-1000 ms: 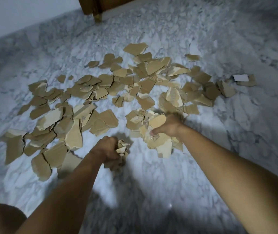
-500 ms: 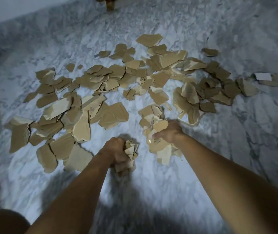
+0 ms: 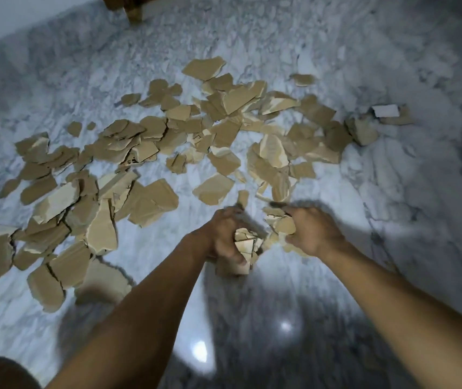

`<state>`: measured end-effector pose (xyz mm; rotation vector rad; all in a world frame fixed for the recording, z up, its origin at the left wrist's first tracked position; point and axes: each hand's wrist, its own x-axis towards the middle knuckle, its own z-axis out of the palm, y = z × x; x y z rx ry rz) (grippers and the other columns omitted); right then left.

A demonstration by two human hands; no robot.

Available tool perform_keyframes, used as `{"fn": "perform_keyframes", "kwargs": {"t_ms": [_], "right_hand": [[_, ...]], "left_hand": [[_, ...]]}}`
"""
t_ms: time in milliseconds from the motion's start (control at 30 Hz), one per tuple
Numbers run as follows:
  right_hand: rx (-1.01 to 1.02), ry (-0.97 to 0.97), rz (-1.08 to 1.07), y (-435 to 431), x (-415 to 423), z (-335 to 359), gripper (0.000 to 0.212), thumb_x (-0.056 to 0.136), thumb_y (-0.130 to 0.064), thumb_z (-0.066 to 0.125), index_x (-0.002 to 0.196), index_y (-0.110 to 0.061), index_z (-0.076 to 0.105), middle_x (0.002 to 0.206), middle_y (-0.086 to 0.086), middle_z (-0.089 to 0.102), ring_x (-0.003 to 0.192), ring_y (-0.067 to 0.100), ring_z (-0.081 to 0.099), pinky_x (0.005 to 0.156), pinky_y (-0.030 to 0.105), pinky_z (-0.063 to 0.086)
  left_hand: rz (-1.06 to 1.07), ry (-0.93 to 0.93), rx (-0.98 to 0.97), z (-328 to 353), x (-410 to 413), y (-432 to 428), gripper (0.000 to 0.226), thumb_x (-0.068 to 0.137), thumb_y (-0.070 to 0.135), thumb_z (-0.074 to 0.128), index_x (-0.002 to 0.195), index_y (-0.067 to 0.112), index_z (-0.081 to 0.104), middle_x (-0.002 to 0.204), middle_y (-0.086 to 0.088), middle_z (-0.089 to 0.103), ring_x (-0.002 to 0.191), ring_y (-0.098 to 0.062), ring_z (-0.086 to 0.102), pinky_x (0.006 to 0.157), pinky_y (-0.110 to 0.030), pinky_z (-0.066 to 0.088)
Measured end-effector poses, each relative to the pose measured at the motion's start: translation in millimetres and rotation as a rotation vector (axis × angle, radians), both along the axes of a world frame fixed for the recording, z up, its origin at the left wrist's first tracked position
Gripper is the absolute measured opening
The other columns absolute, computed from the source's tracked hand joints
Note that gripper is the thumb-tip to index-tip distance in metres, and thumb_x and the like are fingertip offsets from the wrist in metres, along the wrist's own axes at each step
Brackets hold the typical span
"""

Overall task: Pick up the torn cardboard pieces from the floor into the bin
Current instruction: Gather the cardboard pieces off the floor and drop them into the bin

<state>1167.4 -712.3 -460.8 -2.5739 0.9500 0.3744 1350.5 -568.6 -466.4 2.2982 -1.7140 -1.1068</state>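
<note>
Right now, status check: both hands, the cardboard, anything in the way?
Hands: left hand grips a cardboard wad; right hand grips a second handful. Most torn pieces lie scattered on the marble floor. No bin in view. Nothing blocking the hands.

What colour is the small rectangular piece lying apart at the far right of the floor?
The rectangular piece is white; the head view shows it best.

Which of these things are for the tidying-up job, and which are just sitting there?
For the job:
left hand gripping a cardboard bunch
right hand gripping a second bunch
torn pieces scattered on the marble floor
(no bin shows)

Just there:
wooden furniture leg
white slip
</note>
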Motion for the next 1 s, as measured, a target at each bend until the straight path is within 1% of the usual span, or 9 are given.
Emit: {"fn": "perform_keyframes", "kwargs": {"t_ms": [100, 167, 267, 500, 567, 633, 767, 867, 1000], "right_hand": [[0.069, -0.039, -0.090, -6, -9, -5, 0.080, 0.074, -0.030, 0.081, 0.143, -0.040, 0.042, 0.122, 0.005, 0.069, 0.114, 0.030, 0.064, 0.085, 0.035, 0.055], [0.107, 0.029, -0.107, -9, -14, -4, 0.083, 0.072, -0.035, 0.083, 0.142, -0.042, 0.041, 0.118, 0.006, 0.068, 0.109, 0.029, 0.065, 0.079, 0.033, 0.054], [0.170, 0.079, -0.190, -9, -22, -7, 0.072, 0.067, -0.038, 0.087, 0.130, -0.035, 0.052, 0.112, 0.008, 0.068, 0.101, 0.028, 0.066, 0.077, 0.034, 0.056], [0.360, -0.013, -0.228, -28, 27, 19, 0.067, 0.059, -0.041, 0.093, 0.110, -0.012, 0.063, 0.099, 0.003, 0.068, 0.093, 0.023, 0.066, 0.069, 0.029, 0.050], [0.325, -0.056, -0.143, -24, 62, 27, 0.058, 0.061, -0.039, 0.092, 0.106, -0.014, 0.064, 0.100, 0.005, 0.068, 0.102, 0.027, 0.064, 0.074, 0.028, 0.047], [0.232, -0.025, 0.027, -10, 92, 29, 0.070, 0.066, -0.034, 0.090, 0.128, -0.019, 0.061, 0.119, 0.006, 0.066, 0.115, 0.029, 0.059, 0.085, 0.026, 0.046], [0.154, 0.115, 0.236, 9, 126, 11, 0.079, 0.068, -0.024, 0.086, 0.140, -0.026, 0.053, 0.129, 0.006, 0.064, 0.114, 0.028, 0.062, 0.091, 0.038, 0.055], [0.197, 0.171, 0.244, 7, 134, 6, 0.088, 0.063, -0.032, 0.090, 0.141, -0.026, 0.050, 0.129, 0.007, 0.064, 0.115, 0.031, 0.061, 0.094, 0.044, 0.053], [0.210, 0.150, 0.244, 4, 126, -5, 0.089, 0.069, -0.034, 0.089, 0.146, -0.026, 0.044, 0.136, 0.006, 0.059, 0.122, 0.030, 0.057, 0.098, 0.038, 0.049]], "left_hand": [[-0.064, -0.110, 0.028, -18, -26, 0, 0.079, 0.056, 0.059, 0.074, 0.130, 0.048, 0.050, 0.148, 0.002, 0.032, 0.140, -0.029, 0.022, 0.111, -0.045, 0.035], [-0.064, -0.128, 0.014, -24, -33, -2, 0.079, 0.056, 0.057, 0.072, 0.131, 0.046, 0.051, 0.145, 0.000, 0.036, 0.141, -0.030, 0.021, 0.110, -0.041, 0.034], [-0.032, -0.118, 0.051, -20, -35, -8, 0.069, 0.066, 0.044, 0.079, 0.130, 0.038, 0.054, 0.132, -0.001, 0.053, 0.126, -0.023, 0.047, 0.097, -0.026, 0.041], [0.303, -0.125, 0.030, -9, 5, 28, 0.077, 0.056, 0.042, 0.082, 0.115, 0.027, 0.033, 0.094, -0.001, 0.066, 0.088, -0.029, 0.065, 0.066, -0.032, 0.047], [0.401, -0.174, 0.048, -10, 25, 50, 0.079, 0.055, 0.047, 0.083, 0.119, 0.026, 0.041, 0.096, -0.003, 0.068, 0.090, -0.030, 0.065, 0.067, -0.030, 0.044], [0.434, -0.220, 0.099, -13, 38, 72, 0.070, 0.056, 0.053, 0.082, 0.113, 0.023, 0.056, 0.103, -0.004, 0.070, 0.098, -0.028, 0.065, 0.073, -0.029, 0.047], [0.477, -0.135, 0.161, -22, 49, 90, 0.060, 0.057, 0.050, 0.086, 0.106, 0.022, 0.066, 0.102, -0.001, 0.071, 0.094, -0.020, 0.064, 0.071, -0.023, 0.043], [0.543, 0.008, 0.144, -17, 69, 82, 0.074, 0.043, 0.065, 0.085, 0.103, 0.025, 0.069, 0.101, 0.003, 0.072, 0.097, -0.017, 0.066, 0.083, -0.026, 0.050], [0.752, 0.073, 0.006, -2, 112, 53, 0.049, 0.049, 0.032, 0.096, 0.092, 0.022, 0.075, 0.098, 0.004, 0.074, 0.092, -0.017, 0.069, 0.089, -0.034, 0.055]]}}
